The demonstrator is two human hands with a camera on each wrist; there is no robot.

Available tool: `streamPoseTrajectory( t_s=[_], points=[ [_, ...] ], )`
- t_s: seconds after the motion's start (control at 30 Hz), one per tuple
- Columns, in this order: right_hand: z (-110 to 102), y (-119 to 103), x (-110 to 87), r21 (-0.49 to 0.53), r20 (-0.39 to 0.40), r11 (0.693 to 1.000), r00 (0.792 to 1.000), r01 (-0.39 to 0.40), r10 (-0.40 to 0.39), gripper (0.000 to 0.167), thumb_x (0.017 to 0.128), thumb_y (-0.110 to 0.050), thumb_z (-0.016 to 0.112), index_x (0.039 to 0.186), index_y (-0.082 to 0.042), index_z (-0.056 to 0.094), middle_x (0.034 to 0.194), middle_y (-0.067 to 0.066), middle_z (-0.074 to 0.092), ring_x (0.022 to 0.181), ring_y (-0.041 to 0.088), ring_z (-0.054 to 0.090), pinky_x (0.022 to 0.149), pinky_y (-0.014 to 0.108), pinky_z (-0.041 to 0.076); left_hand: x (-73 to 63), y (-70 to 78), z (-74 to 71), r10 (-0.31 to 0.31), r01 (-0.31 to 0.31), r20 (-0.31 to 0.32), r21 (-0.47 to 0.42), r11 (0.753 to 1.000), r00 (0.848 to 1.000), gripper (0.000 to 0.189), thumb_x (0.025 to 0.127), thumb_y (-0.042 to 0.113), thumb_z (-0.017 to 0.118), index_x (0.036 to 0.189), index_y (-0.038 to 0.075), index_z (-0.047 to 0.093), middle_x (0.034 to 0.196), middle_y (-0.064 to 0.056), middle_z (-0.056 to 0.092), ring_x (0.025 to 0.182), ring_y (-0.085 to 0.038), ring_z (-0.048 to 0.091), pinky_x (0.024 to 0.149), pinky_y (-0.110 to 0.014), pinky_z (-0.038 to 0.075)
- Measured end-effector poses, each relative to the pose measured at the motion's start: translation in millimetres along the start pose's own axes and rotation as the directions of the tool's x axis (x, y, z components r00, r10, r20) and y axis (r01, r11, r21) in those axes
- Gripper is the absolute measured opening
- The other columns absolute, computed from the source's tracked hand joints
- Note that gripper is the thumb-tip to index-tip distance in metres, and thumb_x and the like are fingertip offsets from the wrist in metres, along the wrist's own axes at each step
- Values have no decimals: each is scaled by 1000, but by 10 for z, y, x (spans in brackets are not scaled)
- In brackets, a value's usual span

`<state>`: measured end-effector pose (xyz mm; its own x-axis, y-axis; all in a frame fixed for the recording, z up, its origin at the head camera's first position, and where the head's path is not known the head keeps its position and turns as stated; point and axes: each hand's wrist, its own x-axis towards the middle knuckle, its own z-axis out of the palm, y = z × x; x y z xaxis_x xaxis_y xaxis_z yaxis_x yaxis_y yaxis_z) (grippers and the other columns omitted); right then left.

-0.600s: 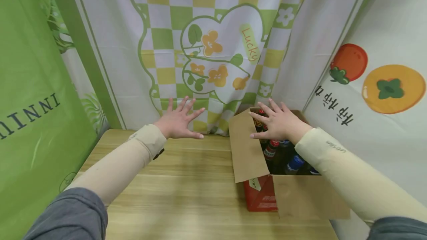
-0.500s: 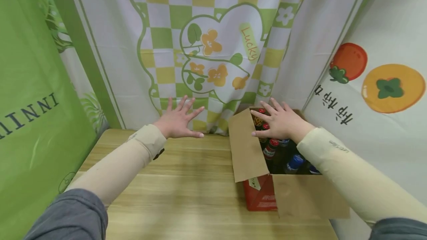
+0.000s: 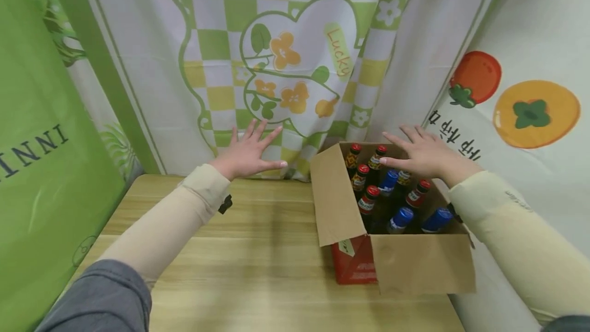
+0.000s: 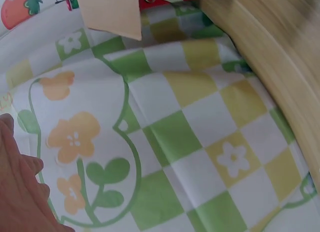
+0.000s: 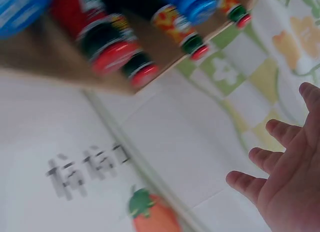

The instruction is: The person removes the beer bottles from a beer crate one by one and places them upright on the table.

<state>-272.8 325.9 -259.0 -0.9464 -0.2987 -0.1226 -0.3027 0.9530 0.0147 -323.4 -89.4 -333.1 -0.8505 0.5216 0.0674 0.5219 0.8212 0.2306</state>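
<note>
"How are the hands?"

"From far away, I see the left hand [image 3: 249, 155] with fingers spread wide by the checked curtain [image 3: 214, 45]. The right hand [image 3: 426, 155] has wide fingers too, near the box [image 3: 355, 268]."

"Where are the bottles [image 3: 370, 200]?"

"I see them inside it, on the right side of the table [image 3: 226, 275]."

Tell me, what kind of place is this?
Probably a little curtained-off table corner: printed cloths hang close around a wooden table, and an open box of bottles stands on it.
</note>
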Motion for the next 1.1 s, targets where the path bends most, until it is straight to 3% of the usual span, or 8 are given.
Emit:
streamPoseTrajectory(
  t_s=[0.3,0.5,0.77,0.93,1.1],
  points=[
    [92,517,-232,35,-3,994,995,-103,104,88,103,-66,43,163,-4,23,160,42,10,143,67,5,110,79,10,130,207,-30,72,-72,-2,-90,993,997,96,96,77,44,167,30,-1,171,-13,-12,154,-37,-16,117,-69,-6],
    [313,795,-337,149,36,979,991,-136,132,82,107,-60,37,162,-1,20,159,44,7,142,68,4,111,78,7,261,431,30,131,-124,43,-126,984,991,92,100,71,45,167,29,-1,171,-13,-9,155,-36,-12,118,-68,-2],
    [714,1028,-464,314,56,942,993,-120,108,75,110,-50,38,163,0,16,161,42,5,144,64,4,110,79,6,369,730,99,208,-198,50,-162,967,977,90,100,67,49,167,30,1,172,-12,-5,156,-36,-9,119,-67,-2],
    [859,1098,-461,349,46,927,990,-140,133,72,112,-49,29,162,1,16,160,43,9,144,64,8,111,77,9,394,817,134,210,-199,54,-169,965,976,89,101,65,50,167,30,2,172,-12,-5,156,-36,-9,119,-66,-2],
    [1012,1169,-463,363,43,919,988,-154,149,67,114,-44,20,161,4,18,159,43,12,145,63,10,113,75,11,390,972,271,256,-238,90,-175,955,962,89,100,66,50,168,30,3,172,-13,-1,156,-37,-3,120,-65,3]
  ],
)
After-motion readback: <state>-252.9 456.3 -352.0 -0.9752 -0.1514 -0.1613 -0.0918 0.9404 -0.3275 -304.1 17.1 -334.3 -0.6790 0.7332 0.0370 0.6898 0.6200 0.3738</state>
